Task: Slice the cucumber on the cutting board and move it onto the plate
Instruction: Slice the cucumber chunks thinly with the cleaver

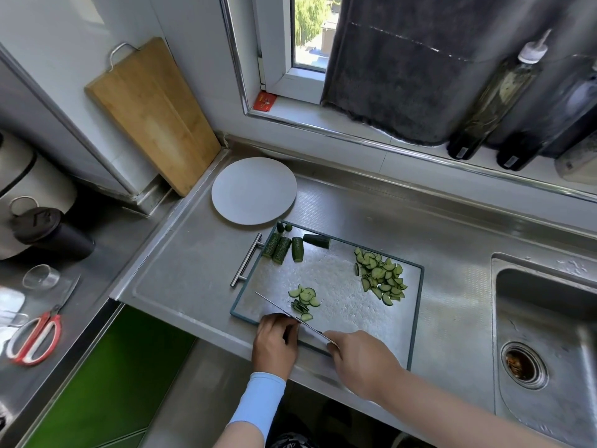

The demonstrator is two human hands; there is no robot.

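Steel counter (181, 286), seen from above, is carrying a metal board (339, 321) with a dark rim. A white plate (254, 190) is sitting just beyond the board's far left corner, with nothing on it. Four dark green cucumber chunks (284, 248) are lying in a row along the board's far left edge, not yet sliced. A large heap of half-moon slices (381, 278) is lying on the right of the board. A smaller heap (303, 300) is lying nearer and to the left, just beside the knife (277, 305).

The right hand (361, 360) is gripping the knife handle, fingers wrapped round it, with the thin blade running away to the far left. The left hand (274, 342) is resting at the board's near left edge, fingers curled under against the blade. Whether they are holding a piece is hidden.

Judging how this will handle: the chunks are looking firm and light, but their rounded backs are likely to let them rock. Each is best pinned from above with tucked fingertips. The slices are looking thin, wet and limp, probably clinging to the metal and slipping from a pinch. Scooping a heap onto the flat of the blade, with the free hand cupping it from the side, is likely working better than lifting slices singly.
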